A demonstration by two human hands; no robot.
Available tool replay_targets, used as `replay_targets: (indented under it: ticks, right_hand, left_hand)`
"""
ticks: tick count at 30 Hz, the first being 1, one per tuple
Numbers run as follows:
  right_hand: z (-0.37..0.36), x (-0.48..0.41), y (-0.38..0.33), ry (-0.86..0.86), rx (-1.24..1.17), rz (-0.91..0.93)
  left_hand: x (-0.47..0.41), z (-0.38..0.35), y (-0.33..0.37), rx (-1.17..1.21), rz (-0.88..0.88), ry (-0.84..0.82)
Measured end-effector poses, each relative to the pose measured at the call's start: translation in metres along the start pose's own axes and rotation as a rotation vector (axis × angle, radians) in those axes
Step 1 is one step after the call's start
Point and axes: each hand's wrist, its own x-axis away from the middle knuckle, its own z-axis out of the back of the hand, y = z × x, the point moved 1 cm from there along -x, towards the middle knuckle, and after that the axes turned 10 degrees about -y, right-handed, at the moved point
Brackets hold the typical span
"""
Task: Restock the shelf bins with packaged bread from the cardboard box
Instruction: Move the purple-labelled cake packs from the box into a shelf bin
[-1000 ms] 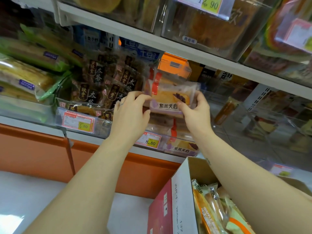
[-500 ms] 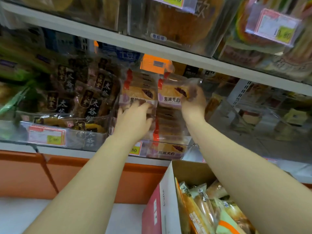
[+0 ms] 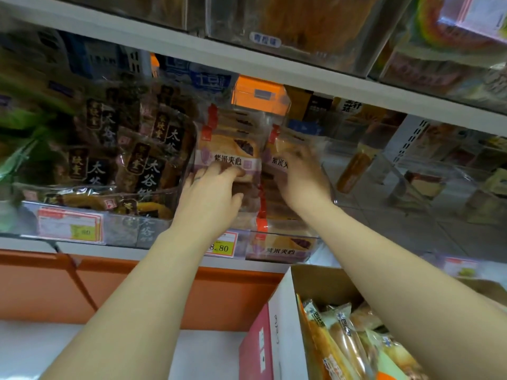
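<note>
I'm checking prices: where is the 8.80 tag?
Head view, centre: the 8.80 tag sits on the front of the clear bin, just below the left hand, up-left of the cardboard box.

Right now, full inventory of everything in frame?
purple-banded clear bread packets: several, two stacks, centre bin
clear plastic shelf bin: one, transparent, centre of shelf
dark brown black-labelled packets: several, left-hand bin
green packets: blurred, count unclear, far left
orange box: one, behind the stacks
red-bordered price tags: at least two, bin fronts
brown cardboard box: one, white and pink outside, lower right
yellow-wrapped bread loaves: several, in the cardboard box
left hand: fingers curled on the left stack's top packet
right hand: blurred, against the right stack; grip unclear
</note>
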Motion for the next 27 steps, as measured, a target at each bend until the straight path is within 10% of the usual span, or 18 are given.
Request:
replay_targets:
  ticks: [3,27]
  right_hand:
    - [-0.016,-0.008,-0.001,-0.338,-0.014,-0.071]
    - [0.064,0.114,0.052,-0.164,-0.009,0.243]
  left_hand:
    - [0.002,-0.002,0.002,0.023,-0.007,-0.003]
    - [0.051,-0.017,0.088,0.1,-0.296,-0.065]
